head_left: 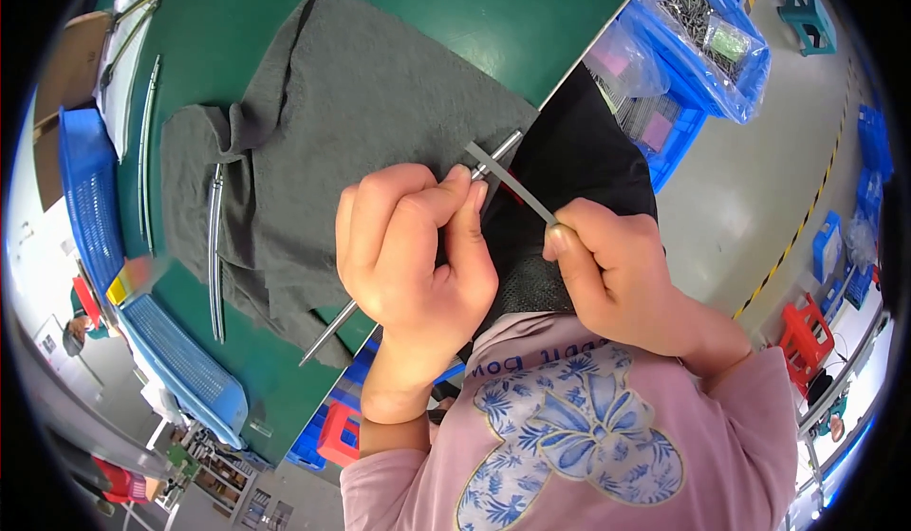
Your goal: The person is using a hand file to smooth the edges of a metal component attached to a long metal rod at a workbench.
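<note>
My left hand [413, 251] is closed around a thin silver metal rod [327, 334], which runs slantwise from lower left to upper right. The rod's stepped end sticks out past my thumb and forefinger. A narrow, flat grey strip [522, 192] is pinched in my right hand [622, 279] and crosses the rod near that end; whether it is a file I cannot tell. Beneath my left hand, a dark grey cloth [380, 75] is spread over the green table [531, 0]. Several similar metal rods [216, 256] rest on the cloth's left part.
More thin rods [146, 161] lie on the table farther left. Blue plastic baskets [185, 360] line the far left edge. On the right, a blue bin [754, 90] with small metal parts sits by the table edge. A green stool [807, 20] and red stool [805, 336] stand beyond.
</note>
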`<action>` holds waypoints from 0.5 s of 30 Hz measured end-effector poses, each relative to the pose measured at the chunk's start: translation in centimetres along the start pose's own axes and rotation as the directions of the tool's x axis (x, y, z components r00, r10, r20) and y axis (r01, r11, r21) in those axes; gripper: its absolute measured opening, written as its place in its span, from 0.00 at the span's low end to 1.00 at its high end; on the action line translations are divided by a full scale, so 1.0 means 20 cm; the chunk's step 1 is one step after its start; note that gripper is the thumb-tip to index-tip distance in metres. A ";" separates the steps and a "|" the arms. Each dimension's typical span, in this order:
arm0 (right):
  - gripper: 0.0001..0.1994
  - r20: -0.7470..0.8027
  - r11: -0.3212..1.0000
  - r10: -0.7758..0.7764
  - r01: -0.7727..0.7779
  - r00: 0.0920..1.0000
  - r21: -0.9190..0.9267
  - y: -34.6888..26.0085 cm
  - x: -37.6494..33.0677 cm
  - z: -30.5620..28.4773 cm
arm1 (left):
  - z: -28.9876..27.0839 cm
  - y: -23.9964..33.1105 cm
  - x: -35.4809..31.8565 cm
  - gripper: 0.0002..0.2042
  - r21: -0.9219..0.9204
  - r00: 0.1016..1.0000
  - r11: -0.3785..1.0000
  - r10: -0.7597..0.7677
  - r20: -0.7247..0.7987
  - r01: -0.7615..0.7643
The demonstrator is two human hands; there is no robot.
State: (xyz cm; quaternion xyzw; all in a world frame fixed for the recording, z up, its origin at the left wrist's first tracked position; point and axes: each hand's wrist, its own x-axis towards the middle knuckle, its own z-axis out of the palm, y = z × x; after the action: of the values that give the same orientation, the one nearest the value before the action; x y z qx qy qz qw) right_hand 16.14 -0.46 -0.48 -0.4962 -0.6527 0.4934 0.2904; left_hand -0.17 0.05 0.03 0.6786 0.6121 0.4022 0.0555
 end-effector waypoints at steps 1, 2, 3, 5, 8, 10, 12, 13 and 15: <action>0.05 0.001 0.999 -0.050 0.050 0.999 -0.018 0.00 0.02 -0.01 | 0.00 0.00 0.00 0.08 0.002 1.000 1.000 -0.004 0.007 0.004; 0.05 0.002 0.994 -0.099 0.099 0.995 -0.036 0.00 0.05 -0.01 | 0.00 0.01 0.00 0.08 0.003 1.000 1.000 -0.007 0.014 0.007; 0.05 0.087 0.998 -0.055 0.054 0.995 0.009 -0.03 0.09 -0.03 | 0.00 0.00 0.00 0.08 0.005 1.000 1.000 -0.003 0.016 0.003; 0.05 0.072 0.999 -0.030 0.031 0.997 -0.007 -0.02 0.03 -0.03 | -0.01 0.00 0.00 0.08 -0.006 1.000 1.000 -0.024 0.018 0.024; 0.03 -0.024 0.993 -0.116 0.116 0.993 0.012 0.13 -0.08 -0.04 | 0.00 -0.01 -0.01 0.08 0.018 1.000 1.000 -0.018 0.007 0.018; 0.03 -0.170 0.955 -0.102 0.144 0.980 0.259 0.20 -0.09 -0.08 | -0.01 0.00 -0.01 0.08 0.019 1.000 1.000 -0.006 0.008 0.006; 0.08 -0.377 0.828 0.000 0.211 0.926 0.519 0.24 0.08 0.03 | -0.01 0.02 0.00 0.07 0.028 0.999 0.999 -0.041 0.035 0.040; 0.11 -0.321 0.891 0.056 0.098 0.945 0.444 0.22 0.14 0.04 | -0.02 0.02 -0.01 0.07 0.033 0.998 0.999 -0.040 0.041 0.039; 0.11 -0.313 0.778 0.171 0.067 0.934 0.625 0.27 0.19 0.17 | -0.02 0.02 0.00 0.07 0.027 0.996 0.997 -0.071 0.044 0.070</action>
State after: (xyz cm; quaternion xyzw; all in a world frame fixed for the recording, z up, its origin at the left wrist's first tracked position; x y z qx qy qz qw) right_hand 13.90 2.08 -7.11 -0.4695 -0.3742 0.5927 0.5368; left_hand -0.18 -0.23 0.47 0.6659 0.6395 0.3769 0.0746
